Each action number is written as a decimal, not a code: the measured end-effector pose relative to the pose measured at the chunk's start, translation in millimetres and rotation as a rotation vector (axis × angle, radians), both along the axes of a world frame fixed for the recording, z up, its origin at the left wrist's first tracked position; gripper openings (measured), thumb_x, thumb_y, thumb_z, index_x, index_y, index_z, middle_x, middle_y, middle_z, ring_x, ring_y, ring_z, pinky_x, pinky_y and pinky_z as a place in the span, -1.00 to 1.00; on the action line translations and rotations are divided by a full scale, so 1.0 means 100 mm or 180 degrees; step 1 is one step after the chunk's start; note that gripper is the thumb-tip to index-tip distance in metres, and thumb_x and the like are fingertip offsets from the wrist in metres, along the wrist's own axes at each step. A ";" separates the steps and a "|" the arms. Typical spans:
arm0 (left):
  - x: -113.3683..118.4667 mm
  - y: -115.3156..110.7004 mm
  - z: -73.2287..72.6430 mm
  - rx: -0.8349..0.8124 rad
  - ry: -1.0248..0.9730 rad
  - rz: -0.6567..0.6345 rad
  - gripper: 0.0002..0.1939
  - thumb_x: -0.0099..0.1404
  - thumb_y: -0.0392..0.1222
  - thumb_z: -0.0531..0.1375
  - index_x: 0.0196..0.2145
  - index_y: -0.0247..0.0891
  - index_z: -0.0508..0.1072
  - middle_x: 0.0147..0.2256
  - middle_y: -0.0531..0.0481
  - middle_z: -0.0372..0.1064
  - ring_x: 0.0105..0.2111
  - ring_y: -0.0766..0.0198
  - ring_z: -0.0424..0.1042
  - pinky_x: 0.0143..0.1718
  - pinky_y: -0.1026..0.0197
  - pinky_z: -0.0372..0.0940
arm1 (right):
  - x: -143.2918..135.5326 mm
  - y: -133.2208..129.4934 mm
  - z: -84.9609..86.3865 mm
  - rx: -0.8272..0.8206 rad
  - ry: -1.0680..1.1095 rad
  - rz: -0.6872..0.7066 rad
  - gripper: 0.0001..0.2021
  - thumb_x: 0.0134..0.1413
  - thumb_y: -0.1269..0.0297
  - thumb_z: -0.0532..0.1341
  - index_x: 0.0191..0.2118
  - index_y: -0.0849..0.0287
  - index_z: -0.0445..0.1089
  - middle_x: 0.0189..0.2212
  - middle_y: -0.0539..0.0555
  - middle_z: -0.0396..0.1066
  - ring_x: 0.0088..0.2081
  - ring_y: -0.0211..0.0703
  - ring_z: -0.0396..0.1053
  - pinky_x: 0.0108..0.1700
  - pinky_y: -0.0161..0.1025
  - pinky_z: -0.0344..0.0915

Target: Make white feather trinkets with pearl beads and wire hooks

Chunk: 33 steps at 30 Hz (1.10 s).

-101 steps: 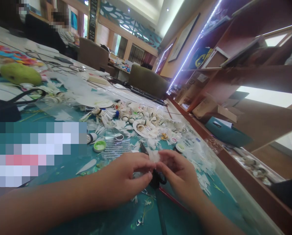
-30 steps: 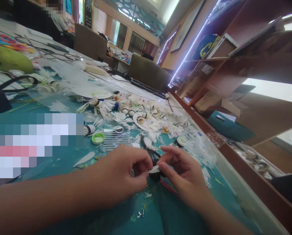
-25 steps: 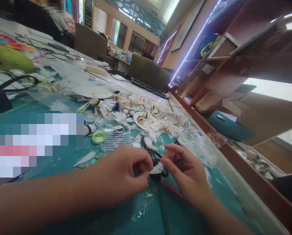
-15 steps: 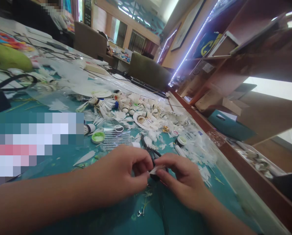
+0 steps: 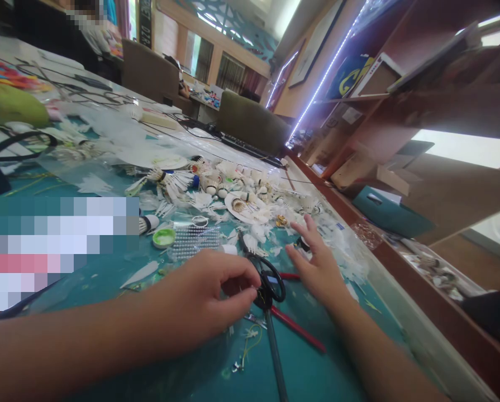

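Thumb and fingertips of the left hand [image 5: 214,296] pinch together, contents unclear, beside the black loop [image 5: 282,286] just below centre; right hand [image 5: 323,273] spreads wide open, holding nothing.

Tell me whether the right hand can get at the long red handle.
Probably yes. The right hand is open, and the long red handle lies uncovered on the mat beside it. The black loop sits close to the handle's far end, though.

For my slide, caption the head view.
Left hand curled, right hand open, over a teal surface strewn with shuttlecocks and feathers.
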<state>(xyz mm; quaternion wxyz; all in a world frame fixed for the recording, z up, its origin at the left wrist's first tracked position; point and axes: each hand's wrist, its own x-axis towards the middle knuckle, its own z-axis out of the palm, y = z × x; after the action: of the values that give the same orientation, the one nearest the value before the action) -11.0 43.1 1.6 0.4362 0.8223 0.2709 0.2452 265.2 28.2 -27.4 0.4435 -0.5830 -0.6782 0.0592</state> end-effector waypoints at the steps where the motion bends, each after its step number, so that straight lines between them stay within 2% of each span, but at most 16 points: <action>1: 0.00 0.00 0.00 0.0030 -0.0018 0.0006 -0.81 0.33 -0.18 0.19 -0.27 -0.22 0.63 -0.39 0.01 0.60 -0.39 0.22 0.55 -0.44 0.30 0.31 | -0.02 -0.01 0.01 0.0011 -0.0143 0.0056 -0.63 0.27 0.08 0.32 0.12 0.06 0.51 0.39 0.27 0.25 0.46 0.27 0.04 0.43 0.40 -0.12; 2: 0.01 0.00 -0.01 0.0051 -0.0024 0.0011 -0.81 0.32 -0.19 0.20 -0.28 -0.22 0.63 -0.39 0.02 0.60 -0.39 0.22 0.55 -0.46 0.31 0.30 | -0.05 -0.02 0.02 0.0000 -0.0274 0.0153 -0.69 0.31 0.09 0.28 0.07 0.07 0.54 0.33 0.26 0.33 0.42 0.23 0.13 0.44 0.37 -0.10; 4: 0.02 0.00 -0.01 0.0085 0.0001 0.0022 -0.81 0.32 -0.19 0.20 -0.27 -0.22 0.64 -0.39 0.02 0.60 -0.39 0.23 0.56 -0.49 0.33 0.27 | -0.14 -0.04 0.05 -0.0108 -0.0496 0.0428 -0.73 0.40 0.13 0.17 0.03 0.07 0.55 0.13 0.22 0.52 0.24 0.12 0.37 0.37 0.23 0.13; 7: 0.03 0.00 0.02 0.0164 0.0084 -0.0006 -0.81 0.32 -0.19 0.21 -0.27 -0.22 0.65 -0.39 0.02 0.60 -0.39 0.23 0.55 -0.51 0.35 0.25 | -0.28 -0.08 0.06 -0.0412 -0.0749 0.0788 -0.69 0.45 0.16 0.11 0.13 0.08 0.50 -0.02 0.18 0.59 0.06 0.03 0.49 0.20 0.07 0.36; 12: 0.05 -0.02 0.03 0.0309 0.0091 -0.0068 -0.79 0.31 -0.23 0.18 -0.28 -0.24 0.64 -0.41 0.02 0.58 -0.46 0.28 0.51 -0.50 0.35 0.25 | -0.39 -0.07 0.05 -0.0742 -0.0857 0.0998 -0.63 0.49 0.13 0.07 0.21 0.09 0.45 0.08 0.20 0.54 0.14 0.04 0.44 0.24 0.07 0.32; 15: 0.05 -0.02 0.02 0.0374 0.0108 -0.0084 -0.79 0.30 -0.23 0.19 -0.28 -0.24 0.65 -0.43 0.02 0.58 -0.46 0.27 0.50 -0.49 0.34 0.25 | -0.39 -0.05 0.02 -0.0852 -0.0750 0.1054 -0.63 0.45 0.13 0.13 0.23 0.07 0.45 0.11 0.20 0.51 0.17 0.06 0.41 0.29 0.12 0.28; 19: 0.03 -0.02 0.01 0.0400 0.0123 -0.0046 -0.79 0.31 -0.21 0.20 -0.27 -0.22 0.66 -0.42 0.00 0.59 -0.42 0.22 0.52 -0.48 0.32 0.26 | -0.38 0.00 -0.01 -0.0878 -0.0347 0.1120 -0.65 0.36 0.13 0.24 0.17 0.04 0.51 0.14 0.18 0.50 0.20 0.07 0.40 0.31 0.13 0.26; 23: 0.01 0.01 -0.01 0.0449 0.0055 0.0055 -0.80 0.32 -0.21 0.20 -0.25 -0.20 0.66 -0.38 0.00 0.61 -0.37 0.20 0.55 -0.47 0.31 0.28 | -0.36 0.02 -0.01 -0.0805 0.0318 0.1091 -0.70 0.29 0.11 0.31 0.06 0.05 0.59 0.07 0.16 0.52 0.18 0.05 0.42 0.30 0.08 0.27; 26: -0.02 0.05 -0.06 0.0672 -0.0181 0.0222 -0.82 0.35 -0.19 0.21 -0.22 -0.17 0.64 -0.28 -0.01 0.62 -0.26 0.16 0.57 -0.31 0.24 0.39 | -0.34 -0.03 0.02 -0.0859 0.0965 0.0985 -0.74 0.21 0.11 0.39 -0.04 0.05 0.63 -0.01 0.13 0.56 0.08 0.03 0.48 0.24 0.06 0.34; 28: -0.04 0.07 -0.10 0.1104 -0.0395 0.0310 -0.81 0.37 -0.21 0.19 -0.19 -0.18 0.63 -0.12 -0.08 0.61 -0.10 0.10 0.56 -0.07 0.13 0.43 | -0.33 -0.09 0.04 -0.1020 0.1479 0.0939 -0.73 0.18 0.07 0.40 -0.06 0.06 0.62 -0.13 0.11 0.61 -0.09 -0.01 0.56 0.08 0.02 0.47; 30: -0.05 0.09 -0.14 0.1694 -0.0563 0.0315 -0.78 0.39 -0.30 0.16 -0.15 -0.22 0.62 0.06 -0.17 0.54 0.11 0.03 0.46 0.17 0.01 0.34 | -0.33 -0.16 0.07 -0.1236 0.1981 0.0971 -0.69 0.15 0.03 0.42 -0.06 0.06 0.61 -0.23 0.10 0.63 -0.22 -0.05 0.60 -0.04 -0.02 0.54; 33: -0.04 0.09 -0.18 0.2446 -0.0599 0.0144 -0.72 0.41 -0.43 0.11 -0.08 -0.31 0.59 0.22 -0.27 0.43 0.28 0.00 0.30 0.34 -0.04 0.18 | -0.37 -0.25 0.12 -0.1531 0.2546 0.1127 -0.66 0.04 0.00 0.48 -0.10 0.03 0.62 -0.23 0.07 0.65 -0.21 -0.08 0.63 0.03 -0.05 0.53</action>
<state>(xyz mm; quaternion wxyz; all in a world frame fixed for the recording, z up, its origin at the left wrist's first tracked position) -15.5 52.4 -16.2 0.1140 0.8934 0.1363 0.4126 228.1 2.8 -15.6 0.5050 -0.4763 -0.5107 0.5073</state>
